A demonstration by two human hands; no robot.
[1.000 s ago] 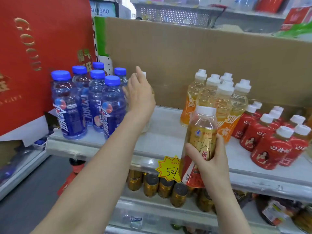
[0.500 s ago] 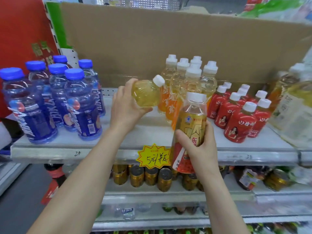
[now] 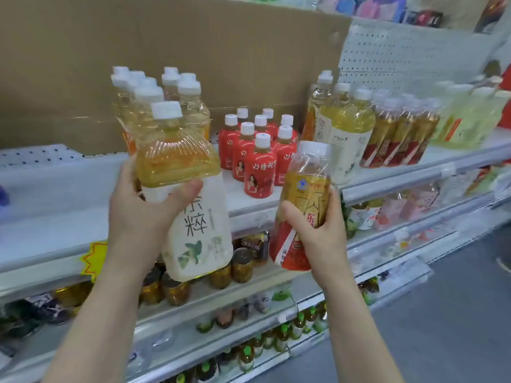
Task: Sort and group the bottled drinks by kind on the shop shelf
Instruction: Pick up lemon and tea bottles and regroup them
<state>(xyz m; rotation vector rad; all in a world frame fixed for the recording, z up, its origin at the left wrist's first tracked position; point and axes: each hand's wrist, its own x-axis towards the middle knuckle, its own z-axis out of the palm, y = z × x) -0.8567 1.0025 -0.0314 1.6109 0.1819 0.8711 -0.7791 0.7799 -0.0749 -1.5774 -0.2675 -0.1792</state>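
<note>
L hand (image 3: 138, 217) grips white-label tea bottle (image 3: 199, 239), R hand (image 3: 318, 233) grips gold-red bottle (image 3: 305, 189); both held in air before shelf (image 3: 55, 194) front edge. Bare board shows left of yellow bottles (image 3: 190, 106).

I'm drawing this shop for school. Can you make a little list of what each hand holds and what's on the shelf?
place: grey metal shop shelf
left hand: grips big white-labelled plastic bottle of yellow drink
right hand: grips gold-and-red-labelled plastic bottle
middle: small red plastic bottles, white caps
right: more white-labelled bottles and gold-and-red-labelled bottles
</note>
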